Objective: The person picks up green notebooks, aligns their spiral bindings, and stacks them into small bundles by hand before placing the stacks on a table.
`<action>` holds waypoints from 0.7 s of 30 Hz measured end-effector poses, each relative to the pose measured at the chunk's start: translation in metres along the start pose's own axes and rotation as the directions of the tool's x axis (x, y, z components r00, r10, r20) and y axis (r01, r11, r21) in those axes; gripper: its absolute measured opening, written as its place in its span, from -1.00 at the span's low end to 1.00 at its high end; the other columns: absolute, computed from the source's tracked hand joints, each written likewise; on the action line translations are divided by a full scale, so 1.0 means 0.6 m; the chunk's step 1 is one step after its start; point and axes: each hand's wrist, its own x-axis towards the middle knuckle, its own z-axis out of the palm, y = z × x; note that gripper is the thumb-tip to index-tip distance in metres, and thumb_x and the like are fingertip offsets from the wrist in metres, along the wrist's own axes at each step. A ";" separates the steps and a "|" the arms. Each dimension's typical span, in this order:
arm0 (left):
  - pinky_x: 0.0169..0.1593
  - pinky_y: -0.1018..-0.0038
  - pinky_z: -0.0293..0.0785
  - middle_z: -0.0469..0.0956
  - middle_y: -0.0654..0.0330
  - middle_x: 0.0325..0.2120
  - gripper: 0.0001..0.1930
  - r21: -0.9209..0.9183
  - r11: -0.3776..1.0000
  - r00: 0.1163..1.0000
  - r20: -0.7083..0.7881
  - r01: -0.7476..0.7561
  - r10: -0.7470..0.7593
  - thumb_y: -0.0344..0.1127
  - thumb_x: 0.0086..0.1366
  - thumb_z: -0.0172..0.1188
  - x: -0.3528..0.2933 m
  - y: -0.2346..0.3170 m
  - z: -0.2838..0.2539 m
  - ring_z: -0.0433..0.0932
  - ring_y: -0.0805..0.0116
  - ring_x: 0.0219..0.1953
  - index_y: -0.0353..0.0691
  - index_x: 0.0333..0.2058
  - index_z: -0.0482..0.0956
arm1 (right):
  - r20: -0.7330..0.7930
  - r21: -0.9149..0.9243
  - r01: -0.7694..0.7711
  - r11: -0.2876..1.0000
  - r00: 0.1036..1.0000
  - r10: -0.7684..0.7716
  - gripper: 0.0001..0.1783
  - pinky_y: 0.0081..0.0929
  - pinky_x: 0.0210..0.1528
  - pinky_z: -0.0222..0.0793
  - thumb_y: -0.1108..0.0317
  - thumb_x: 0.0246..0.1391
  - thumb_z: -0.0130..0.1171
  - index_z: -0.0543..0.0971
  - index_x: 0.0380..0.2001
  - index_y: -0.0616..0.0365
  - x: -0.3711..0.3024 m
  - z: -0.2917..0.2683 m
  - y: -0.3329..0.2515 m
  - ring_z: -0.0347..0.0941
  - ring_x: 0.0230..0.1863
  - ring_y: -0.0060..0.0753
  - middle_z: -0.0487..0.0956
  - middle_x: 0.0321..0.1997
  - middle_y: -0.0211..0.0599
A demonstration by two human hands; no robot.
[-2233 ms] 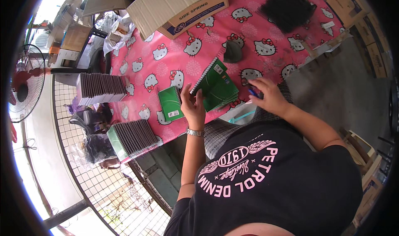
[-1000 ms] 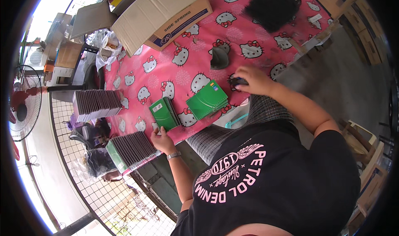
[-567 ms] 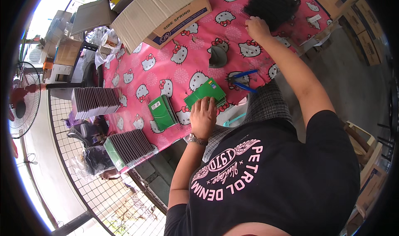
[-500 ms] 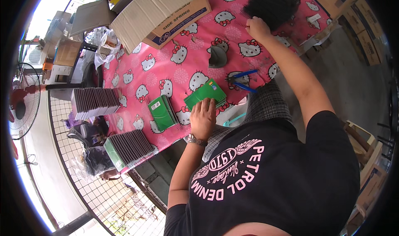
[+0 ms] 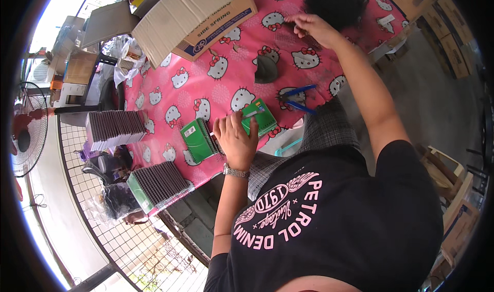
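Note:
My left hand (image 5: 237,141) is over the near edge of the table, above the left end of a green spiral notebook (image 5: 264,120). A thin white rod (image 5: 250,115) passes under its fingers, which appear closed around it. Another green notebook (image 5: 199,141) lies just left of that hand. My right hand (image 5: 313,29) is at the far right, beside a heap of black binding coils (image 5: 337,6). Its fingers are bent together at the tips; a faint dark thing shows below them, too thin to name. Blue-handled pliers (image 5: 298,98) lie right of the notebook.
A dark grey curved piece (image 5: 266,70) rests mid-table. Stacks of notebooks, one upper (image 5: 116,127) and one lower (image 5: 159,184), stand along the left edge. An open cardboard box (image 5: 221,24) is at the back. A fan (image 5: 28,130) stands far left.
My left hand has lifted off the right notebook and moved left, with the white rod now showing. My right hand has shifted left, away from the coil heap.

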 end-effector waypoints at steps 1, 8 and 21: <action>0.22 0.06 0.21 0.53 0.14 -0.37 -0.58 0.006 0.998 0.998 -0.011 0.063 -0.063 0.03 0.17 0.30 -0.002 0.001 0.011 0.52 0.13 -0.14 -0.19 -0.19 0.52 | 0.015 -0.054 -0.051 0.997 0.999 0.052 -0.63 -0.68 -0.27 0.31 0.25 0.41 -0.08 0.52 0.14 0.15 -0.001 -0.002 -0.011 0.31 -0.38 -0.71 0.49 -0.38 -0.54; 0.24 0.04 0.20 0.53 0.21 -0.44 -0.55 0.100 0.984 0.982 -0.133 0.148 -0.134 0.14 -0.01 0.43 -0.004 0.012 0.036 0.51 0.18 -0.24 -0.12 -0.45 0.55 | 0.193 -0.018 0.032 0.999 0.981 -0.028 -0.57 -0.64 -0.27 0.27 0.18 0.44 -0.14 0.45 0.23 0.11 0.008 0.052 -0.033 0.25 -0.35 -0.71 0.48 -0.29 -0.46; 0.05 0.19 0.27 0.53 0.28 -0.39 -0.69 0.025 0.999 0.994 -0.105 0.027 -0.025 -0.05 0.10 0.38 0.006 0.001 0.037 0.47 0.23 -0.24 -0.11 -0.36 0.54 | 0.551 -0.289 0.474 0.832 0.793 -0.261 -0.78 -0.39 -0.14 0.44 0.42 0.11 0.20 0.64 -0.15 0.13 -0.155 0.252 -0.088 0.54 -0.18 -0.25 0.54 -0.21 -0.23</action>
